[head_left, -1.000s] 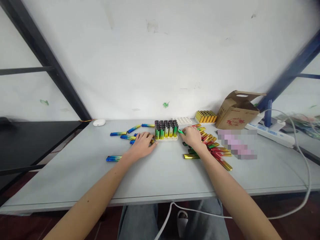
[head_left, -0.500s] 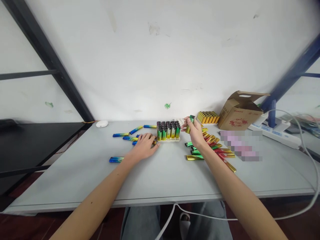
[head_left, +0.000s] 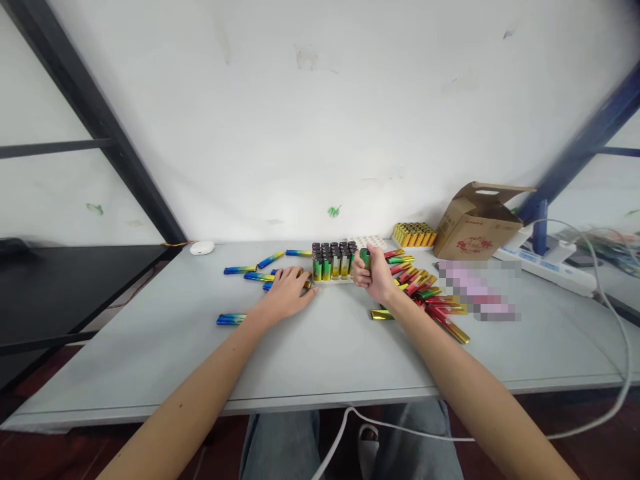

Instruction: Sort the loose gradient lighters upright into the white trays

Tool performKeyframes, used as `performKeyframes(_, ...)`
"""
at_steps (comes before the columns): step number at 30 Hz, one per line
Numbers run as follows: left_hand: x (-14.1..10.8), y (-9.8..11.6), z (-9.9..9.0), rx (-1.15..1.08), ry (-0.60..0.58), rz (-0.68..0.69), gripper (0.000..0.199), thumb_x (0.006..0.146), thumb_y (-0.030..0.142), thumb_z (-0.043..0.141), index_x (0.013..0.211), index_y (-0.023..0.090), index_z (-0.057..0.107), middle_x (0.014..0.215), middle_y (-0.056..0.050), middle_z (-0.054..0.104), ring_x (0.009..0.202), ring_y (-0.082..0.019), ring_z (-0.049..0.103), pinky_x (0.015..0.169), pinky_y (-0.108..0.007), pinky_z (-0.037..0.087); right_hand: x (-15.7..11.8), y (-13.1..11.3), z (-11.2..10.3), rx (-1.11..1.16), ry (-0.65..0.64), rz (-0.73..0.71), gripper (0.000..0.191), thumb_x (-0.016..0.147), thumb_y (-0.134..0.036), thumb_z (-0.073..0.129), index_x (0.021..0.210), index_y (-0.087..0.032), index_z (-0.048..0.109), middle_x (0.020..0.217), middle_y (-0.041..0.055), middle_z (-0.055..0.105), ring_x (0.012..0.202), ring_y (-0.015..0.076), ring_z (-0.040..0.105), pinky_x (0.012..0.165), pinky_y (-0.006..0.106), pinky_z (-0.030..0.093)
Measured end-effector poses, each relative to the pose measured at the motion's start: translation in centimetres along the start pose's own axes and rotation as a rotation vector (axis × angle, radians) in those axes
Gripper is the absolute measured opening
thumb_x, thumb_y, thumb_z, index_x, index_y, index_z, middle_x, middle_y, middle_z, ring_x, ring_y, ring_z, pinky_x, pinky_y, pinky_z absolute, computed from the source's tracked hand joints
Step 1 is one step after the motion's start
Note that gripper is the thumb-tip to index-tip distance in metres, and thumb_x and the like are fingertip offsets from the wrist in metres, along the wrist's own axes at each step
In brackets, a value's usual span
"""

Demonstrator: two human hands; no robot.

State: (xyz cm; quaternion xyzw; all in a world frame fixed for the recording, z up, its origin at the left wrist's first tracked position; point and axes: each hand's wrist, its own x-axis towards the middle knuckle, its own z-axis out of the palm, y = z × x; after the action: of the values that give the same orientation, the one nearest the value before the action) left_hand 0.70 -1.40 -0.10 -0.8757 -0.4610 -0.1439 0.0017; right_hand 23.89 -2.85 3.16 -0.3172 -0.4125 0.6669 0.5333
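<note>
Lighter [head_left: 365, 258] first: gripping it in the closed right hand [head_left: 375, 273], at the right end of the filled rack [head_left: 334, 283]. Spreading the left hand [head_left: 285, 290] wide, palm down, over blue lighters [head_left: 240, 270] left of that rack. Leaving a gap of table [head_left: 320, 347] between both wrists, widening toward the near edge. Crossing part of the red and gold lighters [head_left: 445, 313] with the right forearm, so having tighter room there. Facing the holed rack [head_left: 375, 241] and yellow lighters [head_left: 414, 233] by the wall, well apart from the carton [head_left: 473, 233].
</note>
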Motion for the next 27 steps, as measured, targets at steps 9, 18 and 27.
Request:
performKeyframes(9,0.12,-0.19,0.15,0.031,-0.008,0.026,0.037,0.096,0.045,0.041,0.117,0.019,0.056,0.122,-0.013,0.058,0.119,-0.031,0.049,0.102,-0.050,0.034,-0.27,-0.08,0.89,-0.011,0.035,0.044,0.040,0.085,-0.053,0.040,0.061,-0.022,0.035,0.048,-0.0093,0.020,0.039,0.0067,0.013,0.038,0.020,0.015)
performKeyframes(18,0.08,-0.24,0.12,0.004,0.006,0.025,0.035,0.094,0.045,0.042,0.116,0.021,0.057,0.122,-0.012,0.059,0.120,-0.032,0.050,0.102,-0.049,0.035,-0.20,0.22,0.34,-0.031,-0.075,0.074,0.037,0.085,-0.050,0.040,0.062,-0.022,0.038,0.049,-0.0093,0.020,0.041,0.0074,0.011,0.038,0.019,0.016)
performKeyframes(27,0.11,-0.36,0.11,0.043,-0.018,0.031,0.036,0.095,0.044,0.042,0.118,0.020,0.056,0.122,-0.013,0.058,0.121,-0.031,0.050,0.103,-0.048,0.035,-0.40,0.07,0.44,-0.005,-0.122,0.065,0.036,0.084,-0.049,0.041,0.061,-0.022,0.039,0.049,-0.0089,0.021,0.041,0.0075,0.012,0.040,0.020,0.018)
